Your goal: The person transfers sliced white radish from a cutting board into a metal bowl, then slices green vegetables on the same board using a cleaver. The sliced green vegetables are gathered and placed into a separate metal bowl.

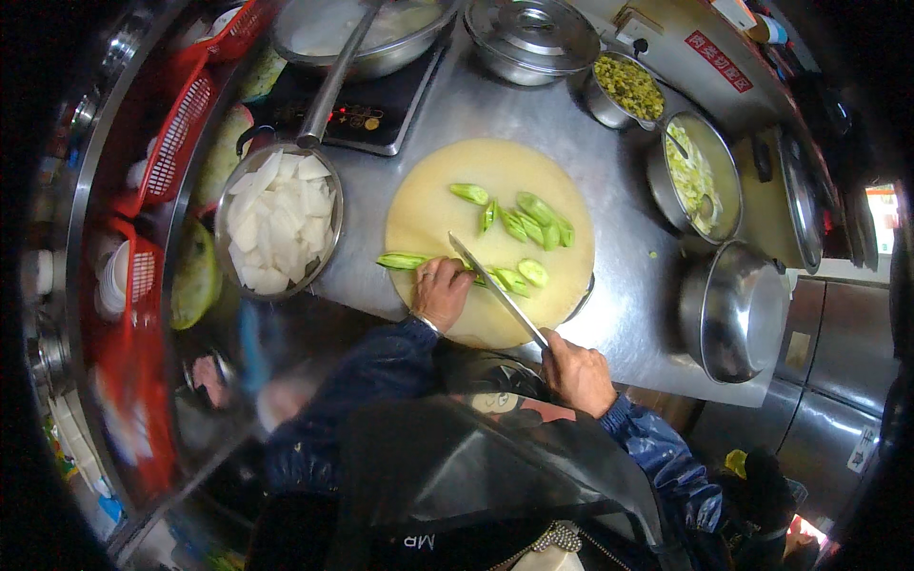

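My left hand [444,294] presses a long green vegetable [401,261], perhaps a luffa or cucumber, onto a round yellowish chopping board [437,168]. In my right hand [580,375] is the handle of a kitchen knife [501,291]. Its blade runs diagonally across the board, close beside my left fingers. Cut green pieces [513,280] lie just right of the blade. Farther up the board is a loose group of slanted green pieces [539,218], with a single piece [469,193] to their left. My left fingers hide part of the vegetable.
Left of the board stands a metal bowl of white vegetable slices [282,221]. Behind it, a pan [385,61] sits on an induction cooker [371,125]. A lidded pot [532,36], bowls of chopped greens [628,86] [689,171] and a metal basin [739,314] line the steel table's far and right sides.
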Demonstrator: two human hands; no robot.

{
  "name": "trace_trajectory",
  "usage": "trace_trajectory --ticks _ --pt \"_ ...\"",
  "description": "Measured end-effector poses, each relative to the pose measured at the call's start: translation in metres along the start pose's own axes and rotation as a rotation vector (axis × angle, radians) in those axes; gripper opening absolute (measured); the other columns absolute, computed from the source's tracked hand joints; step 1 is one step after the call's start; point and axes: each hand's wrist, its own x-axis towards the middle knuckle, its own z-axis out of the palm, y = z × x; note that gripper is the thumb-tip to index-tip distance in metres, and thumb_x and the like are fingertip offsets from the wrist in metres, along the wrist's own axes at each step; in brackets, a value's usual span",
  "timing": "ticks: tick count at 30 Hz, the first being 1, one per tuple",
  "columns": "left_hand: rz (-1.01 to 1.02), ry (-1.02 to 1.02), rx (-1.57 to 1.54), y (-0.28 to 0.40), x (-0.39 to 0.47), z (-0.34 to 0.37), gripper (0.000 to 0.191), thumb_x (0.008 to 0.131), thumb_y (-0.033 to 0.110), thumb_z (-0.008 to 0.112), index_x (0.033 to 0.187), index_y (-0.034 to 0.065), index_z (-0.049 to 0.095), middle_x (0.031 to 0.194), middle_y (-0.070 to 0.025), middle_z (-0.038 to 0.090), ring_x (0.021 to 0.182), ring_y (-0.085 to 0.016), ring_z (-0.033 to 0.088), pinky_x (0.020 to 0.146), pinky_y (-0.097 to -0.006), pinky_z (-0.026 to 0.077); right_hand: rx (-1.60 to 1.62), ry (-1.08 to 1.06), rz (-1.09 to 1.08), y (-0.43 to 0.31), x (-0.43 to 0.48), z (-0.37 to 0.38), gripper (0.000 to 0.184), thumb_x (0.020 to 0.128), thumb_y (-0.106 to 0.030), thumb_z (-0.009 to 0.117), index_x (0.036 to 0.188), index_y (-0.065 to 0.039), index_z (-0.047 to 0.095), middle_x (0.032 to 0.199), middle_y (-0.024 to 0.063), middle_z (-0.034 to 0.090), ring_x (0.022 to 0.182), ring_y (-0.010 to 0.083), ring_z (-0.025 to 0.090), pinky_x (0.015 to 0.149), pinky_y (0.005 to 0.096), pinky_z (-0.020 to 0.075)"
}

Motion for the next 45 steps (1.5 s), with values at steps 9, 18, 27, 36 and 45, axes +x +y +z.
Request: trace_trajectory --ticks 9,18,27,36,45 --pt "0.014 -0.043 0.055 -0.003 0.001 -0.006 0.013 0.072 0.015 0.057 0.084 0.0165 0.059 0.089 0.0 0.053 0.092 -0.021 0.049 0.08 -0.0388 0.035 -0.056 0.038 -0.019 0.009 0.04 0.048 0.026 0.08 -0.008 0.052 0.105 -0.003 0.048 0.071 0.019 0.059 0.061 0.0359 0.059 0.054 0.0447 0.0463" --pt "-0.06 -0.018 0.095 -0.02 -0.003 -0.019 0.012 0.073 0.015 0.057 0.084 0.0187 0.058 0.09 0.0008 0.052 0.092 -0.019 0.049 0.081 -0.039 0.034 0.029 0.045 0.001 -0.009 0.027 0.01 0.023 0.081 -0.011 0.053 0.103 -0.005 0.048 0.062 0.0203 0.056 0.059 0.0377 0.057 0.053 0.0467 0.0455" --pt "-0.036 -0.001 0.105 -0.025 -0.004 -0.015 0.01 0.072 0.016 0.056 0.082 0.0182 0.059 0.09 0.0014 0.053 0.092 -0.019 0.049 0.08 -0.0395 0.034 0.029 -0.039 -0.036 -0.013 0.034 0.023 0.028 0.081 -0.01 0.051 0.107 -0.004 0.046 0.063 0.02 0.057 0.058 0.0389 0.057 0.054 0.0476 0.046" --pt "-0.303 -0.119 0.125 -0.037 0.001 -0.058 0.026 0.067 0.014 0.066 0.093 0.0175 0.063 0.102 -0.0023 0.051 0.101 -0.026 0.045 0.085 -0.0425 0.035 -0.059 -0.014 -0.004 -0.004 0.064 0.057 0.022 0.081 -0.012 0.051 0.101 -0.004 0.047 0.067 0.0204 0.06 0.058 0.036 0.059 0.053 0.0459 0.0467" --pt "-0.173 -0.142 -0.054 -0.007 0.009 -0.02 0.019 0.07 0.012 0.065 0.089 0.0135 0.063 0.096 -0.0064 0.051 0.097 -0.028 0.046 0.082 -0.0391 0.04 0.002 0.068 0.035 0.0 0.036 0.013 0.027 0.08 -0.009 0.052 0.106 -0.005 0.049 0.075 0.0186 0.061 0.059 0.037 0.058 0.054 0.0452 0.0472"
